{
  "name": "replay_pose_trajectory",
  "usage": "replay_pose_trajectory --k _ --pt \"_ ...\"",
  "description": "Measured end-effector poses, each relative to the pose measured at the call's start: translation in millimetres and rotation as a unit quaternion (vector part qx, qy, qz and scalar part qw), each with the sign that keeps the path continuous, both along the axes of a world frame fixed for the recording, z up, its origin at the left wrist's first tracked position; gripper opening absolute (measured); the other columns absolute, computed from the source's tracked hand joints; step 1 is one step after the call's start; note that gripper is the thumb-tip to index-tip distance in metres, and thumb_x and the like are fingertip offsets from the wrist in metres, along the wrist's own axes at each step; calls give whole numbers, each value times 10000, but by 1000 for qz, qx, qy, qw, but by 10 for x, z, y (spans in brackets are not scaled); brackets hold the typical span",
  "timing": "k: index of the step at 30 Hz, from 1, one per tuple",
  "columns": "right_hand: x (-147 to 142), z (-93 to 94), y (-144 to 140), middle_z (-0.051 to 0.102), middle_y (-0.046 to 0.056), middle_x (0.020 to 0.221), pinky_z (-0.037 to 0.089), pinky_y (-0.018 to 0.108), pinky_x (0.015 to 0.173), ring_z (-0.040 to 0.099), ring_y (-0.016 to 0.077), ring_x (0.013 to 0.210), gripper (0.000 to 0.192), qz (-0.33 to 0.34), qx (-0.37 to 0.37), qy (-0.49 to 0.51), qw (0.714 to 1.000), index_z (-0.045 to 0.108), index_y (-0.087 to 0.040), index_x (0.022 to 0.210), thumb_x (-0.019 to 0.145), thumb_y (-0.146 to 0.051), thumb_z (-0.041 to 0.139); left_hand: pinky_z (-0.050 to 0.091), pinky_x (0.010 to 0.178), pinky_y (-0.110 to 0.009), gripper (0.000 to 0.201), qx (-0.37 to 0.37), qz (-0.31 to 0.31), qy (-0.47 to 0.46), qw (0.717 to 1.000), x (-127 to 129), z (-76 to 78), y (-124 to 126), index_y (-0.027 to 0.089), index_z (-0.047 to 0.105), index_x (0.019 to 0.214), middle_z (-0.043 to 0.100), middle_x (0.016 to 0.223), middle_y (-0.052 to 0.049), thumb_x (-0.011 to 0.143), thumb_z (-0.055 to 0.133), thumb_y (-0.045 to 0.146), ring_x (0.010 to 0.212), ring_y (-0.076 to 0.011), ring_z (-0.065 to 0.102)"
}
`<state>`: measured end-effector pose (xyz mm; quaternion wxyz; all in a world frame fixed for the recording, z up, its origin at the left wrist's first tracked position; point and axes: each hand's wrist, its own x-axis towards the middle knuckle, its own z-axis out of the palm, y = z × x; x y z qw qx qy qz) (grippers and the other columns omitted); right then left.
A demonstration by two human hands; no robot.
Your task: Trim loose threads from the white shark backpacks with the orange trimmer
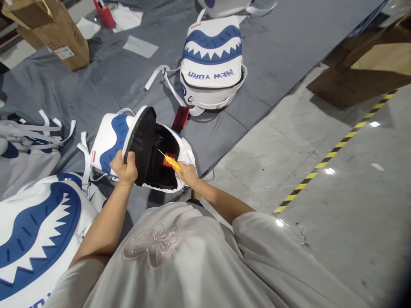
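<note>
A white and blue backpack (111, 133) lies in front of me with its front panel swung up, showing the black lining. My left hand (124, 168) grips the edge of that raised panel, thumb against the dark inner side. In my right hand (187, 173) is a yellow tool (173, 163) with a thin pointed metal tip, which reaches over the backpack's opening. I cannot make out its exact kind. Inside the opening, just behind the tool, shows a red label (168, 160). A dark red tag (180, 119) hangs at the backpack's far side.
Another backpack (212, 55) lies beyond on the grey cloth (269, 38). More backpacks (41, 226) are piled at left. A cardboard box (61, 38) stands at upper left, another box (366, 64) at right. Yellow-black tape (337, 147) crosses the tiled floor.
</note>
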<state>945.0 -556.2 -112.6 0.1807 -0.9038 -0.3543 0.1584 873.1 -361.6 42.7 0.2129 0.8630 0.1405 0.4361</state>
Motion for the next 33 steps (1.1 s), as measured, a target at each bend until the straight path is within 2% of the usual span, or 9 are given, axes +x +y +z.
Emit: replay_pose_trajectory --k 8,14,18,23,28,33 --pt "-14 -125 44 705 116 1074 393 285 770 658 238 943 491 -50 34 12 998 555 -143 1307 1026 -461 307 250 558 -270 496 16 0 28 999 76 -70 0 196 402 599 315 543 49 890 453 596 522 -97 296" --pt "-2 -160 65 708 116 1067 402 293 776 664 239 943 476 -56 34 17 998 553 -135 1301 1019 -449 333 244 539 -263 483 32 -15 29 999 55 -81 29 193 411 599 304 530 55 895 469 571 503 -90 286" --pt "18 -82 54 710 112 1052 416 304 787 672 245 940 455 -52 19 21 998 544 -145 1286 1024 -440 316 253 532 -253 408 44 -37 25 998 57 -78 25 184 459 628 347 534 52 899 510 484 505 -87 321" --pt "119 173 52 708 97 1067 445 318 731 688 268 915 446 -39 -25 15 999 517 -188 1263 1016 -495 309 267 518 -247 412 34 -54 47 997 40 -122 18 187 461 619 344 532 51 887 524 493 488 -86 330" --pt "183 440 26 711 128 1028 463 321 741 695 275 909 423 16 -76 -6 997 524 -164 1209 1013 -483 328 283 504 -243 362 22 -78 37 996 -7 -182 32 186 519 644 378 523 48 888 541 453 467 -88 342" --pt "153 560 -19 708 159 1018 474 336 801 685 277 943 367 178 -110 -21 978 546 -132 1198 1007 -400 385 305 515 -240 319 5 -93 13 996 -11 -216 33 183 559 684 430 537 42 899 550 419 476 -92 385"
